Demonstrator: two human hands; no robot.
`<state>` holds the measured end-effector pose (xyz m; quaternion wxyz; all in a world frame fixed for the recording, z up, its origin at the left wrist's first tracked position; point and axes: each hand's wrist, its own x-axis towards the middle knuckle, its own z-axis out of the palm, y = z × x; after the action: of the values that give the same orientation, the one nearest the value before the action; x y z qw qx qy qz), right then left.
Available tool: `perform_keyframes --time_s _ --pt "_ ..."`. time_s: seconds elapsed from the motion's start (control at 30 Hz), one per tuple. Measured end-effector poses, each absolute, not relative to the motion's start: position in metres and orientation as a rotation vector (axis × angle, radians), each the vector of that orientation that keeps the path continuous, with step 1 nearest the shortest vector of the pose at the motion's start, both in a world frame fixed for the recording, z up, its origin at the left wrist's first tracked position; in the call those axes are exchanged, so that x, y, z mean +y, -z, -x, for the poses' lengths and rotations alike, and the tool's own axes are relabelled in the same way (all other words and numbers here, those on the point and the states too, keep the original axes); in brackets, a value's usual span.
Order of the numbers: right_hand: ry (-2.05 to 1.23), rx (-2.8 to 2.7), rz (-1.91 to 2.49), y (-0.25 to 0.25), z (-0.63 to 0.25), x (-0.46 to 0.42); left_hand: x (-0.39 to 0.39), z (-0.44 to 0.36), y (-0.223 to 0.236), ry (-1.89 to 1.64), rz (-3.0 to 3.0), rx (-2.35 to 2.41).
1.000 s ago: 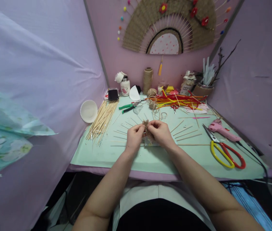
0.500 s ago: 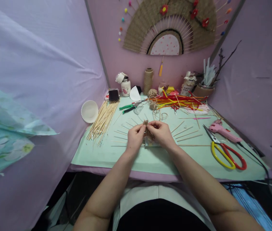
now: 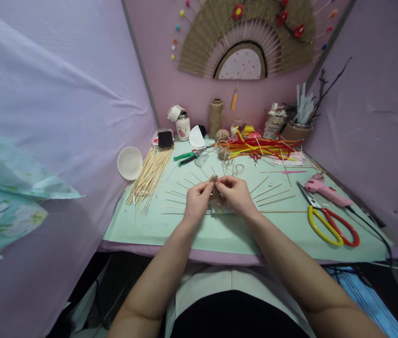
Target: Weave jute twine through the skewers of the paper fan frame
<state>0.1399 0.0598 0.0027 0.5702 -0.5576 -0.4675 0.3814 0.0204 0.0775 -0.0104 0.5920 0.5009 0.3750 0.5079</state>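
Note:
Over the middle of the table, my left hand [image 3: 199,199] and my right hand [image 3: 234,193] come together, fingers closed in a pinch. Between them is a small bundle of brown twine [image 3: 219,195], its top tuft poking up above my fingertips and its strands hanging below. Thin wooden sticks [image 3: 271,192] fan out on the table to both sides of my hands. Part of that fan and a clear flat piece under the bundle are hidden by my hands.
Large scissors [image 3: 325,220] with yellow and red handles and a pink glue gun [image 3: 327,191] lie at right. At left are a pile of sticks [image 3: 151,173], a white paper dish [image 3: 130,163] and green-handled pliers [image 3: 188,156]. Red and yellow strips [image 3: 262,150] and a twine spool [image 3: 216,118] stand behind.
Both hands keep pinching the twine bundle in nearly the same place. The whole view has shifted very slightly.

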Motion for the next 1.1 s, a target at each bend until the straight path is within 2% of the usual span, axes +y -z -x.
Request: perform_keyframes --time_s 0.57,1.1 --pt "-1.064 -1.047 1.145 0.0 -0.143 0.061 0.076 -0.019 -0.003 -1.115 -0.804 0.772" --pt "-0.967 -1.156 1.217 -0.006 -0.143 0.057 0.079 -0.014 -0.006 -1.086 -0.809 0.831"
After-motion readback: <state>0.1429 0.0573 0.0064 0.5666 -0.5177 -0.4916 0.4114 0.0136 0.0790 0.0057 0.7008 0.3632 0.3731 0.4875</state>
